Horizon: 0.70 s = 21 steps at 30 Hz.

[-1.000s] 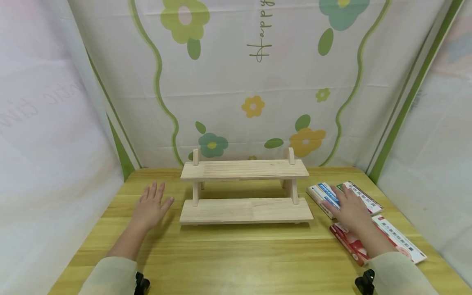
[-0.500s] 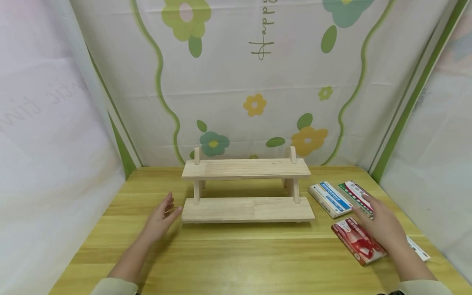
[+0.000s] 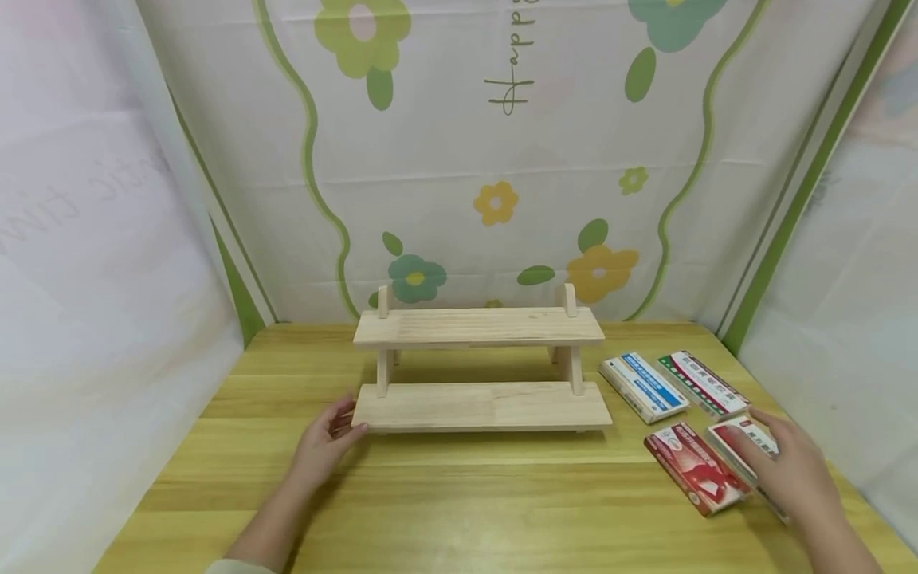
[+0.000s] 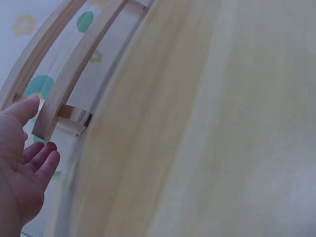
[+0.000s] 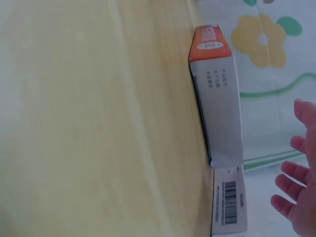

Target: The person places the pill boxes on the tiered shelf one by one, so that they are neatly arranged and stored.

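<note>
A two-tier wooden shelf stands on the table. My left hand is at the left end of its lower board, thumb by the front corner, fingers at the end. The left wrist view has the board's end between the spread thumb and fingers; whether they touch it I cannot tell. At right, my right hand hovers with spread fingers over a white-and-red medicine box, partly hiding it. Beside that lies a red medicine box. In the right wrist view the fingers stand apart from the boxes.
Behind those lie a blue-and-white medicine box and a white one with green and red stripes. White flowered cloth hangs behind the wooden table and down both sides.
My left hand has come off the table and moved right to the shelf's end. My right hand has lifted from the boxes and shifted right and nearer, over the white-and-red box.
</note>
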### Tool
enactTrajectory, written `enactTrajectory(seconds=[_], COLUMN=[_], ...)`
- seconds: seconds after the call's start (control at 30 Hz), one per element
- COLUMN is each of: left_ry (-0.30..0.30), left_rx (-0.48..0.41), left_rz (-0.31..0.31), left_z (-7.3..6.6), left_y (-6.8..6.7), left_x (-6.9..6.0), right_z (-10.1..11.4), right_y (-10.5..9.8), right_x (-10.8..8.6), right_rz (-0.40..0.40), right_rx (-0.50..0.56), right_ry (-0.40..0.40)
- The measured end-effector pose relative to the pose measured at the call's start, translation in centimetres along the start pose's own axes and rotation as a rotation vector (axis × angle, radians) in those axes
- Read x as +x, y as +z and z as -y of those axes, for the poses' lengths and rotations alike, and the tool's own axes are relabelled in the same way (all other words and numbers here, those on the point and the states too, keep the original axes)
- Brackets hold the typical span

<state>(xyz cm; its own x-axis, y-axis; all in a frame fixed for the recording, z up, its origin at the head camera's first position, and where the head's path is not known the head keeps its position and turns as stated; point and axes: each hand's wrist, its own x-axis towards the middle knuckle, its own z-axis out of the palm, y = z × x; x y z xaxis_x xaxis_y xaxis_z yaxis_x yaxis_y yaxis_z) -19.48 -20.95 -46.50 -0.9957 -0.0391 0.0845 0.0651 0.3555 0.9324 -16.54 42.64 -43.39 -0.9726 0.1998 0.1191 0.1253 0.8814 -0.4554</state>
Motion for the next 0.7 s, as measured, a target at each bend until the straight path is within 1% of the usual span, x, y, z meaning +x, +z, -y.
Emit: enactTrajectory(seconds=[0.07,0.17,0.23,0.3,0.37,0.43,0.53,0.7], left_ry=[-0.018,-0.065,-0.098,-0.11,-0.108,-0.107,-0.107,-0.127], left_rx=[-0.01,-0.051,-0.078,-0.106,-0.111,-0.114,-0.097,-0.073], left_rz=[-0.028,-0.07,-0.096,-0.107,-0.117,-0.119,-0.116,-0.097], left_z=[0.1,0.2,0.3,0.3,0.4,0.4,0.6,0.6], left_y=[0.2,0.4,0.5,0.7,1.0,1.2,1.3,1.3], left_x=[-0.3,-0.7,-0.9,-0.9,-0.8,-0.8,-0.7,-0.9], right_z=[-0.4,-0.9,-1.3,-1.8,-2.5,-3.2,-4.3,-5.3], right_y=[0.0,0.0,0.0,-0.1,-0.2,-0.3,-0.2,0.0], right_x=[-0.3,-0.5,-0.7,-0.9,-1.2,-1.5,-2.1,-2.8], right_rz=[-0.004,-0.005,0.003,0.008,0.012,0.014,0.012,0.06], right_rx=[0.011,0.022,0.031,0.035,0.034,0.028,0.015,0.007], right_ry=[0.012,0.032,0.059,0.084,0.104,0.105,0.111,0.192])
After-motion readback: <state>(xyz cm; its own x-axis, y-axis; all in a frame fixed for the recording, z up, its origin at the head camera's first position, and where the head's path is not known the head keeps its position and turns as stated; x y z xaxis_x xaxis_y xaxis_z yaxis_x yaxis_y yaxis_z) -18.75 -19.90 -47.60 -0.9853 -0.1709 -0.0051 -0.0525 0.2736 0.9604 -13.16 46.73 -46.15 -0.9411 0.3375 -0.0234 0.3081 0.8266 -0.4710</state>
